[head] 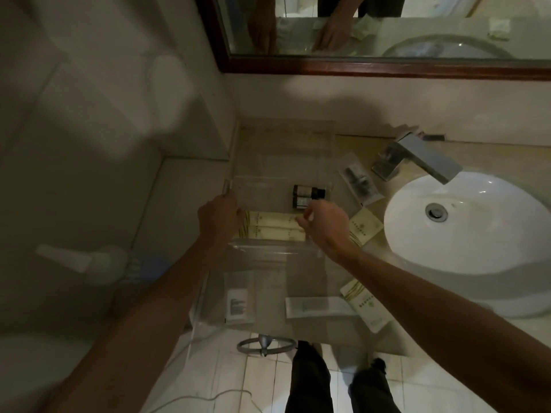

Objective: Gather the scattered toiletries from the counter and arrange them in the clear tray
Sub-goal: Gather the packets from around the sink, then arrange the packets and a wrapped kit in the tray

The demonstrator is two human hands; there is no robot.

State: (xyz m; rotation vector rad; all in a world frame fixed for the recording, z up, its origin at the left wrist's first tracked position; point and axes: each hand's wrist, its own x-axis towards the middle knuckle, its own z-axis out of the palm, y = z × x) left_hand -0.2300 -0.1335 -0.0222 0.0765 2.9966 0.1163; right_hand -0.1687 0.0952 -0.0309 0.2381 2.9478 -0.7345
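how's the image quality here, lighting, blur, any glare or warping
Head view: dim overall, brightest on the white sink, which carries small glare spots; wide-angle bending curves the mirror frame and walls; a blurred pale smear covers the upper left; the clear tray is hard to make out against the counter; both hands, left hand and right hand, are fairly sharp.

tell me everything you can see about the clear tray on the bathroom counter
The clear tray is a transparent, plastic-looking rectangle with low walls, lying flat on the beige counter left of the sink. Its edges show only as faint glints. Inside lie two small dark bottles side by side and two long cream packets along the near wall. The left hand grips its left rim; the right hand touches the packets' right ends.
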